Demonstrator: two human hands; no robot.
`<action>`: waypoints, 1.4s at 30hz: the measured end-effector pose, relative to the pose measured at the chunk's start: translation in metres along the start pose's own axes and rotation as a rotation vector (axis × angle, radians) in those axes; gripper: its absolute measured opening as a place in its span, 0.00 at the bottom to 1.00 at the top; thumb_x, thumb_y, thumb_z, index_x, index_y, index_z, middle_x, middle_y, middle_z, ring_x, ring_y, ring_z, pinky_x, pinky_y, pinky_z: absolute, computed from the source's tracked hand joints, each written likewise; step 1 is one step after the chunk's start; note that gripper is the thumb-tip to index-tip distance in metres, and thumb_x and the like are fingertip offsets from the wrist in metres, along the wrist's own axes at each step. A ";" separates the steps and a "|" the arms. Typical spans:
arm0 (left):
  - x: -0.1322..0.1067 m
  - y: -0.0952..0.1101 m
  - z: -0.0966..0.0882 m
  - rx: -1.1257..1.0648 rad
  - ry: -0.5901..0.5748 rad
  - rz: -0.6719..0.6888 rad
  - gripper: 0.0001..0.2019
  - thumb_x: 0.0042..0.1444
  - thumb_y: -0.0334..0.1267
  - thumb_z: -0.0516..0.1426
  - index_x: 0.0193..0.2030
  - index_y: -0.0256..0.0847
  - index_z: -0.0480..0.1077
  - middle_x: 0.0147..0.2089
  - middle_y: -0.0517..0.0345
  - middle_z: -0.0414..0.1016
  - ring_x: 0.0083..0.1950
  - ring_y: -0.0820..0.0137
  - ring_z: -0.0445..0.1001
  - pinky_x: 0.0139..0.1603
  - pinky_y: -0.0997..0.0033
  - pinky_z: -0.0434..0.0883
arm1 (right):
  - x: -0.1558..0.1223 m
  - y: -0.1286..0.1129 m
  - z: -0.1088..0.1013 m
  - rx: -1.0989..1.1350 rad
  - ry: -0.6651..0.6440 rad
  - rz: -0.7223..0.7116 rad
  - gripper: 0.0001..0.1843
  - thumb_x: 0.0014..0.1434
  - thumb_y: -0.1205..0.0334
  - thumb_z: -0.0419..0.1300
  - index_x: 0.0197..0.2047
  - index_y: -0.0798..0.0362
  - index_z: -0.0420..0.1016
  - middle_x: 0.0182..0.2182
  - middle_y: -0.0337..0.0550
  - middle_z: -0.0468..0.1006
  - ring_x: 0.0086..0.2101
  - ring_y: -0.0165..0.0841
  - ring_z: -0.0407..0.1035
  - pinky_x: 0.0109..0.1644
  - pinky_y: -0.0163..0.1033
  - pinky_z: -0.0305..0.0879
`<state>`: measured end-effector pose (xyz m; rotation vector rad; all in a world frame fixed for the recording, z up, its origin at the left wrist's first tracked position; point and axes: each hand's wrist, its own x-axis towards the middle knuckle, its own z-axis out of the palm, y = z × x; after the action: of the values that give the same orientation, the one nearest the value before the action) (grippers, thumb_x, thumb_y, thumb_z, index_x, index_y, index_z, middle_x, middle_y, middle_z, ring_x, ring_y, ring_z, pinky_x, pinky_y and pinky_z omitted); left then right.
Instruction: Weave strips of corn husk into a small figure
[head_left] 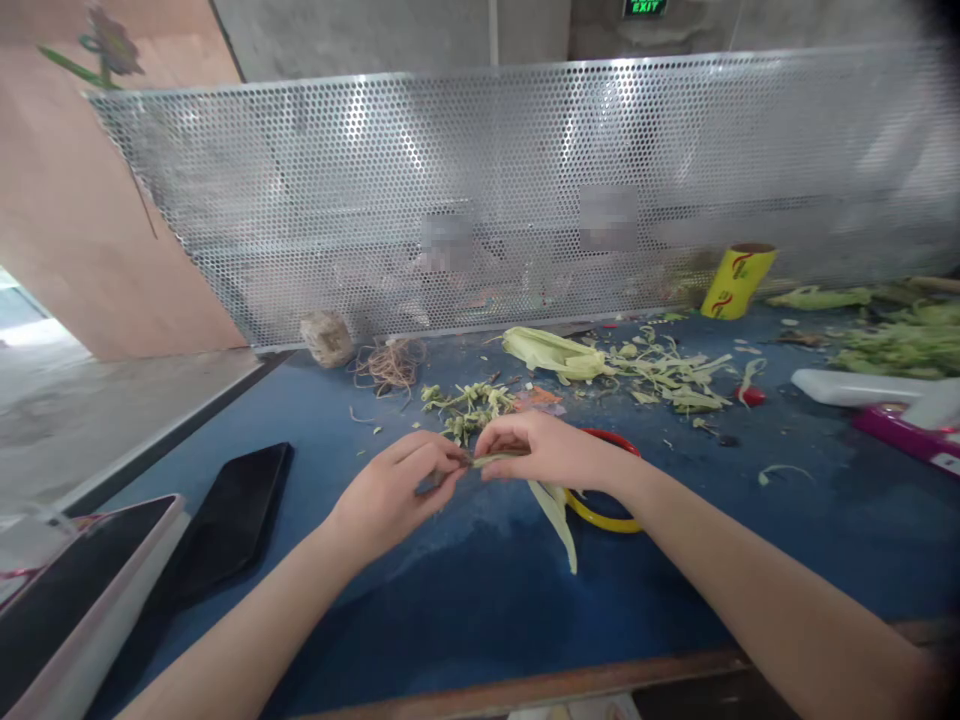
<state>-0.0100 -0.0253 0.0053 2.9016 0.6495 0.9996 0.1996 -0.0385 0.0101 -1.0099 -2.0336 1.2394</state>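
Near the middle of the blue table, my left hand (pixel 397 490) pinches the thin end of a pale green corn husk strip (pixel 556 530) between thumb and fingers. A small brownish bit shows at that pinch, too small to make out. Close on its right, my right hand (pixel 551 450) is closed around the same strip, whose loose tail hangs below the palm. Just beyond the fingertips lies a cluster of small knotted husk pieces (pixel 469 402). A red and yellow ring (pixel 609 522) lies partly hidden under my right forearm.
A perforated metal screen (pixel 510 180) borders the table's far side. Before it are brown twine (pixel 388 367), a whitish roll (pixel 327 338), a large corn husk (pixel 551 352), husk shreds (pixel 675 375) and a yellow cylinder (pixel 739 282). A black phone (pixel 238 505) lies left; a white-handled object (pixel 855 388), right.
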 end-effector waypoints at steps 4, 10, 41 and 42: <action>-0.001 -0.001 0.000 0.002 -0.072 0.012 0.10 0.54 0.32 0.54 0.44 0.39 0.62 0.44 0.51 0.71 0.44 0.71 0.71 0.42 0.73 0.71 | 0.001 0.000 0.000 -0.001 -0.026 -0.003 0.06 0.54 0.66 0.54 0.35 0.55 0.69 0.30 0.42 0.76 0.34 0.30 0.71 0.37 0.33 0.65; 0.001 0.000 -0.007 -0.077 -0.231 0.108 0.14 0.57 0.29 0.50 0.50 0.39 0.64 0.45 0.50 0.68 0.45 0.72 0.69 0.44 0.74 0.68 | -0.002 -0.005 -0.004 -0.021 -0.070 0.023 0.05 0.52 0.67 0.55 0.33 0.54 0.71 0.29 0.40 0.77 0.35 0.30 0.71 0.41 0.34 0.64; 0.005 0.000 -0.001 -0.078 -0.452 -0.053 0.11 0.59 0.31 0.46 0.39 0.39 0.68 0.39 0.55 0.69 0.43 0.72 0.68 0.44 0.76 0.66 | -0.065 0.027 -0.007 -1.080 0.169 0.433 0.18 0.53 0.66 0.53 0.48 0.58 0.66 0.45 0.56 0.70 0.46 0.45 0.64 0.45 0.45 0.61; 0.005 0.001 -0.001 -0.064 -0.466 -0.050 0.11 0.59 0.30 0.45 0.39 0.39 0.68 0.40 0.55 0.69 0.43 0.72 0.68 0.44 0.75 0.66 | -0.065 0.027 -0.007 -1.069 0.154 0.440 0.18 0.52 0.66 0.53 0.48 0.58 0.66 0.45 0.56 0.70 0.46 0.45 0.64 0.45 0.45 0.60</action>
<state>-0.0068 -0.0242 0.0094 2.8820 0.6354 0.3054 0.2504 -0.0800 -0.0153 -2.0201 -2.4079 0.1034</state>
